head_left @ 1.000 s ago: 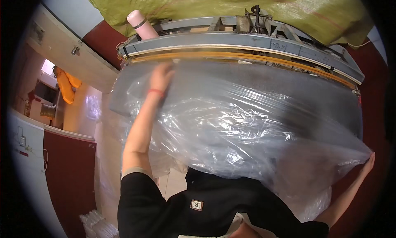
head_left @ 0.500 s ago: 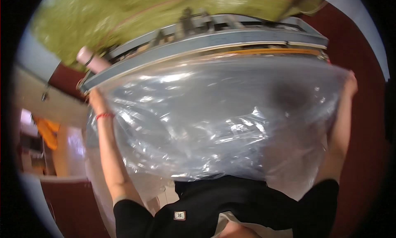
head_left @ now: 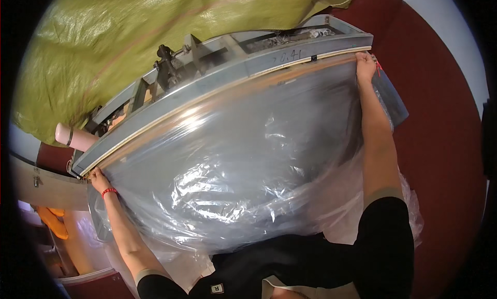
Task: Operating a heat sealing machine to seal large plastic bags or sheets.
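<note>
In the head view, one big sheet of clear, shiny, crinkly plastic film (head_left: 233, 180) was stretched out wide in front of the person. Its top edge lay along one long grey metal bar with a pale yellow strip (head_left: 217, 89), which was part of a machine.

The left hand (head_left: 98, 181), with a red band on its wrist, was closed on the left top corner of the film, right at the left end of the bar. The right hand (head_left: 365, 66) was closed on the right top corner, at the other end of the bar. The two hands were far apart, and both arms were stretched out.

The film looked very light, thin and soft. It would likely sag, slip and tear, so the corners seemed the best places to hold it.

Behind the bar lay one large yellow-green woven cover (head_left: 129, 50). One pale pink tube (head_left: 72, 137) poked out near the left end.
</note>
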Tool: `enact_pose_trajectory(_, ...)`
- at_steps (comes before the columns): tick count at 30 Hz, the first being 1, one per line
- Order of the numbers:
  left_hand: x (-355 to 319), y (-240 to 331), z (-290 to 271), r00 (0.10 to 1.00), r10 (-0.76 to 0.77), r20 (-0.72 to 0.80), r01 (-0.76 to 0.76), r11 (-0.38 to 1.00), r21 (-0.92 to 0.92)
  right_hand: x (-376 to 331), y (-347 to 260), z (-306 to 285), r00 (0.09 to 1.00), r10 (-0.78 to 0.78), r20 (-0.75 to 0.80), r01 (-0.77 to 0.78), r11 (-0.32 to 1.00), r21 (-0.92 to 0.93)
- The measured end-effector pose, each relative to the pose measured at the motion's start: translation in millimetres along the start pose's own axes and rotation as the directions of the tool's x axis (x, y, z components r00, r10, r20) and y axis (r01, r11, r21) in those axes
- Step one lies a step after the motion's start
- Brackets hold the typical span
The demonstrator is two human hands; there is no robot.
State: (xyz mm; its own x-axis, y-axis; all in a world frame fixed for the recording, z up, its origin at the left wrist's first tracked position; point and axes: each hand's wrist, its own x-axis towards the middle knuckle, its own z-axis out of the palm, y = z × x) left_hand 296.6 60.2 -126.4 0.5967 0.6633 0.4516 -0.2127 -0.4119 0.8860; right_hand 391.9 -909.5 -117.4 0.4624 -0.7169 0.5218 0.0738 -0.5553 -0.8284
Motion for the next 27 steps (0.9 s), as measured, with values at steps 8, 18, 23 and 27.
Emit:
enact_pose_trajectory(8,2,5,4,0.996,0.088,-0.007,-0.087,0.988,0.126,18,31,-1,0.997,-0.033,-0.071,0.022,0.989,-0.150)
enact_pose_trajectory(18,-24,60,22,0.968,-0.246,-0.045,0.242,0.967,-0.080,14,-52,-16,0.985,0.172,-0.034,-0.167,0.981,0.102)
enact_pose_trajectory(23,-20,54,10,0.980,-0.195,-0.044,0.192,0.979,-0.072,1,-63,-24,0.970,0.204,0.135,-0.230,0.949,0.217)
enact_pose_trajectory(27,-39,85,2,0.991,-0.034,0.126,0.031,0.999,0.033,-24,-95,-67,0.959,-0.138,0.247,0.170,0.979,-0.111)
